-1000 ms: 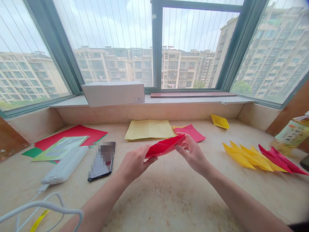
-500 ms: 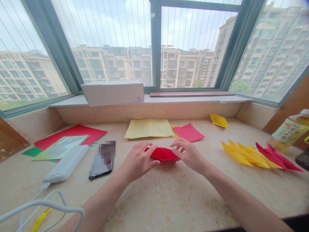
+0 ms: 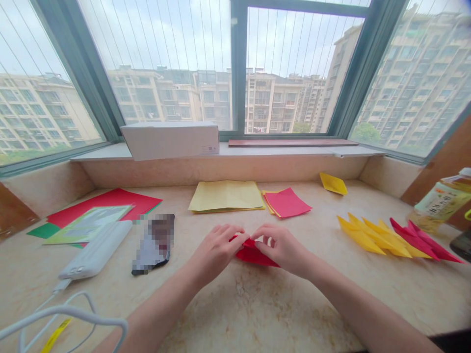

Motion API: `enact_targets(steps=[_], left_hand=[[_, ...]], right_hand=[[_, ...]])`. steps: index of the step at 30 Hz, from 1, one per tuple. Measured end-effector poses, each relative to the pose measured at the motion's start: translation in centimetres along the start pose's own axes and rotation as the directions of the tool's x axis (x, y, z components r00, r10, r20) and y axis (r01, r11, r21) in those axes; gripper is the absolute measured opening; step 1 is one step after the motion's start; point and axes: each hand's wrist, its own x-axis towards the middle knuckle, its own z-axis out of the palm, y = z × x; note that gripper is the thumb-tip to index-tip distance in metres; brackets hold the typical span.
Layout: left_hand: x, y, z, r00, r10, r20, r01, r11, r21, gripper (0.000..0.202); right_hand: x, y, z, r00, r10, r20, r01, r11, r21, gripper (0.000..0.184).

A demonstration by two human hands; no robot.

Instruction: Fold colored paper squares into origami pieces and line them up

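A folded piece of red paper lies between my two hands at the middle of the tabletop. My left hand has its thumb and fingers pinched on the paper's upper left part. From the other side my right hand pinches the paper's top edge near its middle, fingers curled. The fingertips of both hands almost meet, and they hide the paper's ends and upper edge in part. Behind them lie a stack of pale yellow paper and some square red sheets.
Left: a phone, a white power bank with a white cable, red sheets. Right: folded yellow papers, folded red papers, a bottle. A yellow folded piece lies behind. A white box sits on the sill.
My hands have come closer together and now pinch the red paper's top edge. The paper sits slightly lower and tilts differently, its open middle now covered by fingers.
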Motion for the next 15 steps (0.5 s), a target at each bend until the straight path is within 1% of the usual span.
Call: enact_targets(steps=[2, 5, 7, 10, 12, 14, 15], left_hand=[[0.1, 0.0, -0.1, 1.000, 0.010, -0.017, -0.009, 1.000, 0.006, 0.022], [0.2, 0.0, 0.0, 0.998, 0.051, 0.020, -0.051, 0.999, -0.001, 0.015], [0.3, -0.1, 0.1, 0.996, 0.080, 0.031, -0.079, 0.996, -0.033, 0.018], [0.5, -0.1, 0.1, 0.995, 0.104, -0.003, -0.104, 0.993, -0.062, 0.025], [0.5, -0.2, 0.1, 0.995, 0.101, -0.028, -0.102, 0.993, -0.062, 0.027], [0.4, -0.4, 0.2, 0.993, 0.096, -0.070, -0.100, 0.994, -0.054, 0.029], [0.4, -0.6, 0.3, 0.990, 0.097, -0.104, -0.103, 0.994, -0.046, 0.030]], right_hand=[[0.0, 0.1, 0.1, 1.000, 0.006, -0.016, -0.006, 1.000, -0.028, 0.024], [0.2, 0.2, 0.3, 0.999, 0.002, -0.045, -0.004, 0.999, -0.043, 0.026], [0.4, 0.4, 0.4, 0.997, 0.003, -0.077, -0.008, 0.998, -0.058, 0.028], [0.8, 0.8, 0.7, 0.991, 0.021, -0.135, -0.035, 0.994, -0.101, 0.031], [0.9, 1.0, 0.7, 0.988, 0.038, -0.152, -0.055, 0.992, -0.111, 0.027], [1.0, 0.9, 0.1, 0.986, 0.027, -0.164, -0.045, 0.993, -0.105, 0.021], [1.2, 0.8, -0.6, 0.985, 0.007, -0.175, -0.028, 0.992, -0.120, 0.019]])
